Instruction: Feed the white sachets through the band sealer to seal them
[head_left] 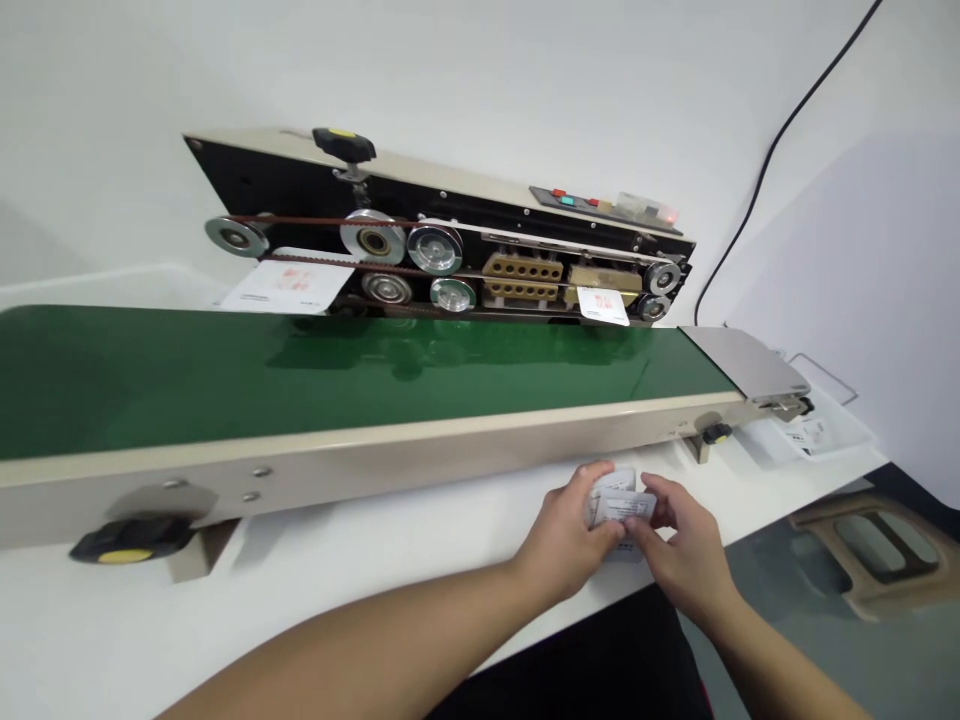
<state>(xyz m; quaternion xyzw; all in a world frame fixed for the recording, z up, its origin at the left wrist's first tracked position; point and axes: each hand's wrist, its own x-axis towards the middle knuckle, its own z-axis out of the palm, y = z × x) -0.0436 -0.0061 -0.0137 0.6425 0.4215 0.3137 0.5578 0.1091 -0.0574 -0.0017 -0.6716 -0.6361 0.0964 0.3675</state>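
Observation:
My left hand (pixel 564 528) and my right hand (pixel 684 548) meet just above the near edge of the white table (pixel 360 560), in front of the sealing machine. Both pinch a small clear packet with a white printed label (pixel 619 508). The left fingers grip its left side, the right thumb and fingers its right side. On the machine's green conveyor belt (pixel 315 375) a white printed packet (pixel 286 285) lies at the left under the black sealing head (pixel 450 235). A second small packet (pixel 602 304) sits at the right end of the head.
The machine's beige frame (pixel 420 455) runs across the table with black-and-yellow knobs (pixel 127 540) on its front. A white tray with packets (pixel 814 432) sits past the belt's right end. A black cable (pixel 780 140) runs up the wall. A stool (pixel 870 545) stands at lower right.

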